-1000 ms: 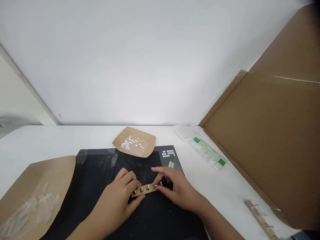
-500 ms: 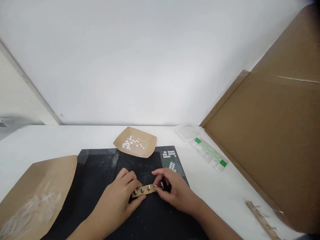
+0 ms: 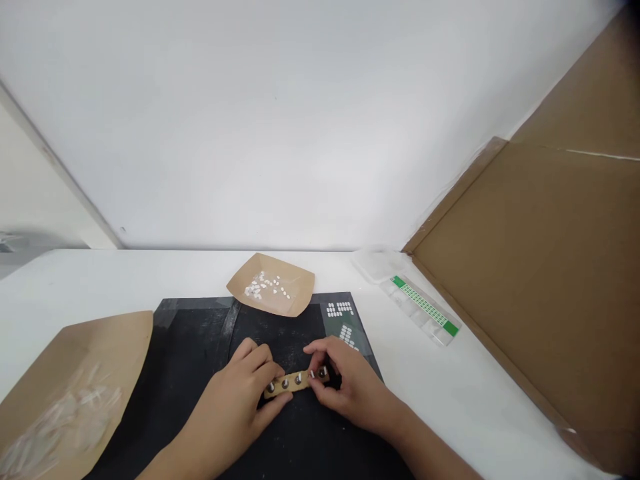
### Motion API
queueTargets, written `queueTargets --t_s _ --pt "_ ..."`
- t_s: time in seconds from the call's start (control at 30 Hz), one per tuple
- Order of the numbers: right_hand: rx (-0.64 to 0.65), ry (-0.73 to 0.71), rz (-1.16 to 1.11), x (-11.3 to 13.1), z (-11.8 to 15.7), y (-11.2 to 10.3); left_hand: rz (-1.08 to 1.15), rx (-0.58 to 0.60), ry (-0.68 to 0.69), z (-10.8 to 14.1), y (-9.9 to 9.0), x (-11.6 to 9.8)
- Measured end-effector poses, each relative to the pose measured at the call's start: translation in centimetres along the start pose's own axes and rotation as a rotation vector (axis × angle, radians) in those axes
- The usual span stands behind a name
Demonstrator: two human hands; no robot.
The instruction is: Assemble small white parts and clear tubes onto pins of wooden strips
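Observation:
A narrow tan strip (image 3: 291,383) lies over the black mat, carrying a row of dark round fittings, each with a small white piece standing on it. My left hand (image 3: 245,383) grips the strip's left end between thumb and fingers. Near its right end, the thumb and index finger of my right hand (image 3: 345,380) pinch a small white piece (image 3: 313,374) at one of the fittings. Whether the piece touches the fitting is too small to tell. The last fitting (image 3: 323,373) shows just beyond my right fingertips.
The black mat (image 3: 200,347) bears a dark green sheet with white oval stickers (image 3: 340,309). Behind it stands a paper tray (image 3: 295,277) with small white bits. Another paper tray (image 3: 115,333) at left holds clear slivers. Clear packaging with a green-ended card (image 3: 425,305) lies right, beside a cardboard panel (image 3: 540,267).
The right fingertips and the white piece have shifted slightly, and more of the strip's right end shows. A second strip that lay at the lower right is no longer visible.

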State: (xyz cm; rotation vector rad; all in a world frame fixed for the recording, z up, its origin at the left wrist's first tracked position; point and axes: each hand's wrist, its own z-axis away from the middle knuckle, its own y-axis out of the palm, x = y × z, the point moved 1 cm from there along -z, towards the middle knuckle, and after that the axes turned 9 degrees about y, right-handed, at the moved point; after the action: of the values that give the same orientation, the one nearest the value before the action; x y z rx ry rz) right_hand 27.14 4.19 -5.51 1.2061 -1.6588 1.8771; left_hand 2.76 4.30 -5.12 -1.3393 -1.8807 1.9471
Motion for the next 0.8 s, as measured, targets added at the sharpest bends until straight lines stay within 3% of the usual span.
queueTargets --t_s 0.2,0.57,0.8 --pt "0.038 -0.03 0.03 1.1 -0.1 -0.3 -0.012 -0.023 0.034 0.1 0.1 0.1" --pt "-0.061 0.003 -0.002 1.3 -0.4 0.9 -0.004 -0.011 0.02 -0.1 0.0 -0.1" --pt "-0.058 -0.017 0.051 1.7 -0.6 0.7 0.001 -0.017 0.024 0.0 0.1 0.0"
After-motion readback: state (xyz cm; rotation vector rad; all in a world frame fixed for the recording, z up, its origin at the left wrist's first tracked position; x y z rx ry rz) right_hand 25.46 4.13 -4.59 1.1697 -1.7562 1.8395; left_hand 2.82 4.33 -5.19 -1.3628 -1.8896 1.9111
